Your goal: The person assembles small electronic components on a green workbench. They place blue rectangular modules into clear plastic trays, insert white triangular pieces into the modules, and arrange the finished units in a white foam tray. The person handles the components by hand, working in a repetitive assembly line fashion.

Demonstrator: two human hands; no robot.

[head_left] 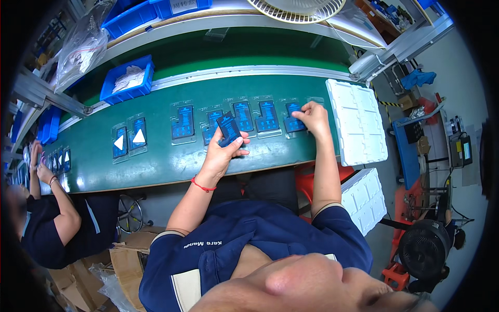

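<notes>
My left hand (224, 150) is closed around a black flat phone battery (228, 128) with blue print, tilted above the green table; whether more than one is in it I cannot tell. To the right, my right hand (315, 118) has its fingers pinched at the edge of another phone battery (294, 118), which lies in a clear plastic tray. Several like batteries lie in clear trays in a row, among them one (183, 122) left of my hands and one (267, 116) between them. Two trays farther left carry white triangles, one triangle (139, 136) on each.
White moulded trays (358, 122) are stacked at the table's right end; another white tray (364, 200) is below. A blue bin (127, 79) stands at the back left. Overhead are a shelf and a fan (299, 8). A co-worker's arms (60, 200) are at the far left.
</notes>
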